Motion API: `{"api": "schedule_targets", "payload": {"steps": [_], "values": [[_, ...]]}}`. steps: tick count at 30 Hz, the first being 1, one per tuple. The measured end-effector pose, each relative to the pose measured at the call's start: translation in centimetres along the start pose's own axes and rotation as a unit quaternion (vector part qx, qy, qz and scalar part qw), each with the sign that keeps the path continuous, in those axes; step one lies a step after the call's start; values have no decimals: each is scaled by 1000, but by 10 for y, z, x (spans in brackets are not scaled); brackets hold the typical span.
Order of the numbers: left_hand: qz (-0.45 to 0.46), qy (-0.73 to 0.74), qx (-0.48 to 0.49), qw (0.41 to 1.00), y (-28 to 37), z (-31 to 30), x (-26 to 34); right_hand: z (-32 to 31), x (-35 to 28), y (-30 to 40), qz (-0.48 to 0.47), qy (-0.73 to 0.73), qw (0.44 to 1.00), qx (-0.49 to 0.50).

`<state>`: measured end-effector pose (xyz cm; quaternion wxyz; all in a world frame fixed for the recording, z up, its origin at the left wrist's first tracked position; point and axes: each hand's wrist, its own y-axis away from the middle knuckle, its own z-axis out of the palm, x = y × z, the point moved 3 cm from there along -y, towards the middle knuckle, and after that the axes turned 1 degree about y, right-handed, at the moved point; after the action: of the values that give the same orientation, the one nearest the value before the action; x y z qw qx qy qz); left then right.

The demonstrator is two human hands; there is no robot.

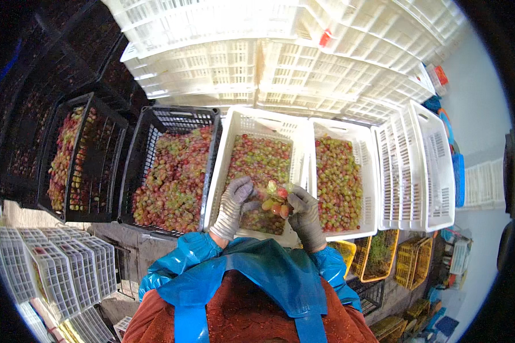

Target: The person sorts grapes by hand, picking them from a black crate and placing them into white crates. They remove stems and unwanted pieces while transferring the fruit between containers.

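A small cluster of red and green grapes hangs above the middle white plastic crate. At its right side, the gloved fingers of my right hand pinch the cluster. My left hand, also gloved, is just left of the cluster, fingers apart and slightly curled, with nothing seen in it. Loose grapes cover the bottom of the crate below both hands. To the left, a black plastic crate holds a heap of grape bunches. A second white crate on the right contains loose grapes.
White crates are stacked high behind the row. Nested white crates stand on their sides at right. Another black crate with grapes is far left. Yellow crates sit low right, and filled white crates lower left.
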<state>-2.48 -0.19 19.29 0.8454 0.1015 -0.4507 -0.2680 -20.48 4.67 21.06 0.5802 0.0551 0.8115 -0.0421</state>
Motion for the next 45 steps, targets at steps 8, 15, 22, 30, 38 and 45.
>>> {"api": "schedule_targets", "payload": {"steps": [8, 15, 22, 30, 38, 45], "values": [[-35, 31, -81, 996, -14, -18, -19, 28, -15, -24, -206, 194, 947, 151], [-61, -2, -68, 996, -41, -38, -27, 42, -9, -25, -62, 140, 988, -25], [-40, -73, -59, 995, -60, -46, -23, 49, 17, -39, 117, -17, 987, -105], [139, -95, -19, 986, -69, -39, -12, 55, 11, -61, 125, 10, 981, -148], [213, -204, -84, 952, -67, -45, 39, 59, -34, -86, 101, 25, 984, -146], [56, -484, -61, 871, -75, -116, -43, 83, 182, -64, -13, 241, 953, -185]]}}
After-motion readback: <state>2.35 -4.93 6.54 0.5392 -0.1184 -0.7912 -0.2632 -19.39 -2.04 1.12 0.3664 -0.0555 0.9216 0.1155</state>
